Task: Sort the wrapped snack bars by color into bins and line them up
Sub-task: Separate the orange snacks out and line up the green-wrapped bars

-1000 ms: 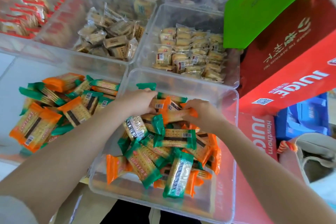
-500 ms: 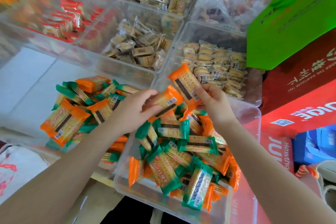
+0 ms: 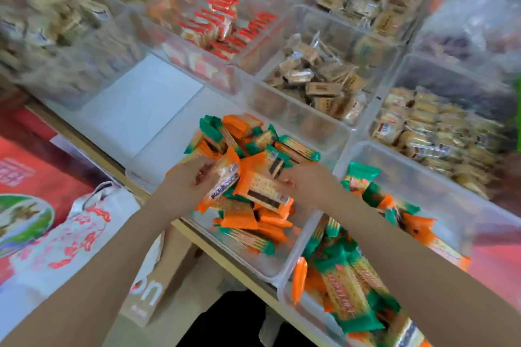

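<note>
Two clear bins hold mixed orange and green wrapped snack bars. Over the left bin (image 3: 158,166) my left hand (image 3: 183,180) grips an orange-wrapped bar (image 3: 222,180). Beside it my right hand (image 3: 307,180) holds another orange bar (image 3: 262,186) above the pile (image 3: 242,214). The right bin (image 3: 423,175) lies under my right forearm, with a heap of green and orange bars (image 3: 346,290) in it.
Behind stand more clear bins: red-wrapped snacks (image 3: 220,28), brown-wrapped snacks (image 3: 318,82), pale cakes (image 3: 428,127). A bare white shelf patch (image 3: 135,110) lies left of the left bin. A red box (image 3: 31,177) and a printed bag (image 3: 70,248) sit below the shelf edge at left.
Both hands lifted an orange bar each out of the right bin and carried them left over the left bin. The camera swung left.
</note>
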